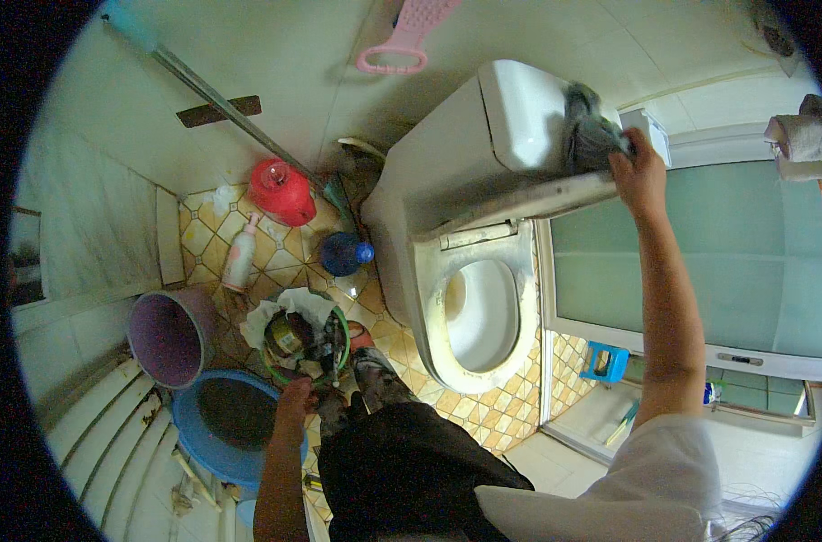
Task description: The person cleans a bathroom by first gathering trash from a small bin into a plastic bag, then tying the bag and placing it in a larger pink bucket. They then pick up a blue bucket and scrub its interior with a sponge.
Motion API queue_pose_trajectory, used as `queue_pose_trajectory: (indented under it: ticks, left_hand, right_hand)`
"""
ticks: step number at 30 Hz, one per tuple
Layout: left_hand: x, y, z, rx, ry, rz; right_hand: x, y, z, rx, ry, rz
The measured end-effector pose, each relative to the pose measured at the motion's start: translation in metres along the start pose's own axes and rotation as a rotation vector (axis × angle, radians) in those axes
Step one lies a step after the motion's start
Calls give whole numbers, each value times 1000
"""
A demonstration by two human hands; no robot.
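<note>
At the right, my right hand [641, 176] is closed on one end of a crumpled dark grey bag or cloth [587, 131]; the material cannot be told. It lies against the white toilet tank [528, 113], just above the raised toilet lid [555, 197]. The stained toilet seat [438, 339] is down around the bowl. Low on the left, my left hand [295, 397] is at the near rim of a waste bin [347, 336] with a green edge, its fingers closed there. A white liner and mixed rubbish show inside the bin.
A purple bucket [144, 316] and a blue basin [189, 397] of dark water stand left of the bin. Behind it are a white pump bottle [239, 257], a red container [282, 191], a blue bottle [343, 255] and a leaning long-handled tool [239, 117]. A glass door [700, 244] is at right.
</note>
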State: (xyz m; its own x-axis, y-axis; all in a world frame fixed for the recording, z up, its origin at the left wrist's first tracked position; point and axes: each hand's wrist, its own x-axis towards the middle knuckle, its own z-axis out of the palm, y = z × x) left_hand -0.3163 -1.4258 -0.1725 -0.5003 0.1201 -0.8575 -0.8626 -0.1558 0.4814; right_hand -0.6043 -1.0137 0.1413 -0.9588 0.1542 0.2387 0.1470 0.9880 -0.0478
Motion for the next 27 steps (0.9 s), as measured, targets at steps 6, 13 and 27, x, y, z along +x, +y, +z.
queue_pose_trajectory:
  ticks: [6, 13, 27]
  left_hand:
    - [2, -8, -12, 62, 35, -163]
    - [-6, -10, -21, 78, -4, -52]
    - [2, -3, -5, -5, 109, -197]
  right_hand:
    - [-106, 46, -28, -100, -404, 249]
    - [-91, 42, -26, 765, 213, 378]
    - [46, 26, 47, 66, 109, -242]
